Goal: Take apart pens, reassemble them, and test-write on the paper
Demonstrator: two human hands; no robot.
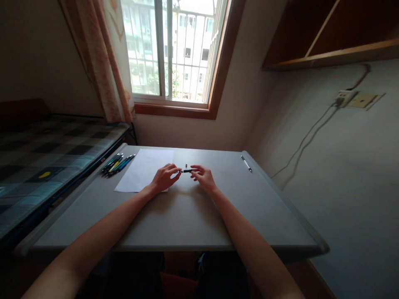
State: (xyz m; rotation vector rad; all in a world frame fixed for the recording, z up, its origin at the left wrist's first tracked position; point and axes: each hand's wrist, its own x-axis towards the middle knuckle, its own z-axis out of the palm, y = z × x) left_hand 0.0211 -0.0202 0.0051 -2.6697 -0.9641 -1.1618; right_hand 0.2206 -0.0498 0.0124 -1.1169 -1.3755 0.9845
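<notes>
A dark pen, or a part of one (pixel 187 170), lies level between my two hands over the middle of the table. My left hand (pixel 165 177) pinches its left end, where a pale tip shows by the fingertips. At the other end, the fingers of my right hand (pixel 203 177) close around the dark barrel. Just beyond the pen a tiny silvery piece (pixel 186 165) stands on the tabletop, too small to name for sure. Part of my left hand and wrist covers the right edge of a white sheet of paper (pixel 140 168).
Several pens (pixel 116 165) lie in a pile at the table's (pixel 174 224) back left. One more pen (pixel 246 163) rests near the right edge. A bed (pixel 62 153) stands left of the table, a wall with a plugged-in cable (pixel 301 147) to the right, and a window (pixel 177 54) behind.
</notes>
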